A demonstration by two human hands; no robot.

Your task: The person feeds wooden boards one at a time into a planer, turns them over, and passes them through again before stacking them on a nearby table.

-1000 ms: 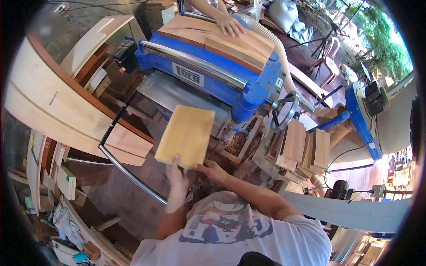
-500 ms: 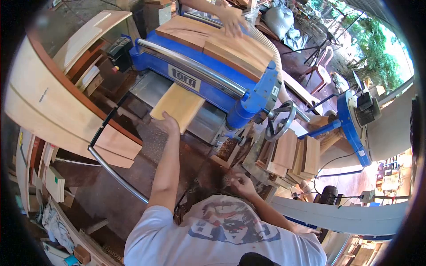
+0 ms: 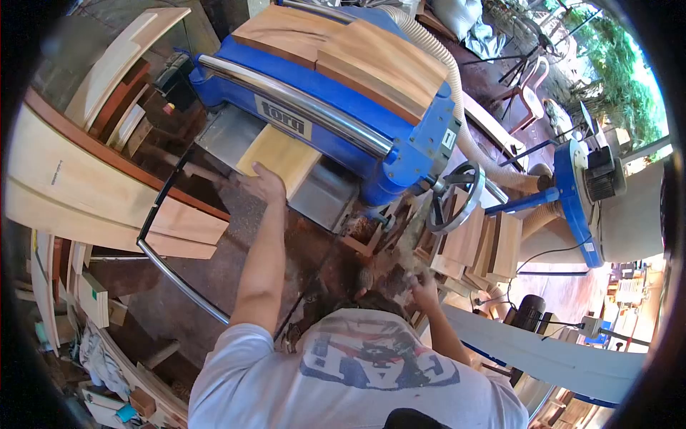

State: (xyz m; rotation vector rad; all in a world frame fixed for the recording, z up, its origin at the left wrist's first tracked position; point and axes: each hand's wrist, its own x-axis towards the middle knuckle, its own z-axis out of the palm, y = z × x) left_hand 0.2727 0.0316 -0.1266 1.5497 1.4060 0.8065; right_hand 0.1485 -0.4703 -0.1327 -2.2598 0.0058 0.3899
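now feeding step: left hand point(image 3: 263, 184) flat, fingers together on the board point(image 3: 277, 155) lying on the planer point(image 3: 336, 107) infeed table; right hand point(image 3: 423, 289) near stacked boards point(image 3: 480, 243), blurred, finger state can't tell; next likely needs a steady push inward.

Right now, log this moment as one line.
left hand: pushing board into blue planer | right hand: near stacked wood blocks, grip unclear

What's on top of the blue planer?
Wooden boards lie flat on the blue planer. Below, the left hand pushes a light board in; its far end is hidden.
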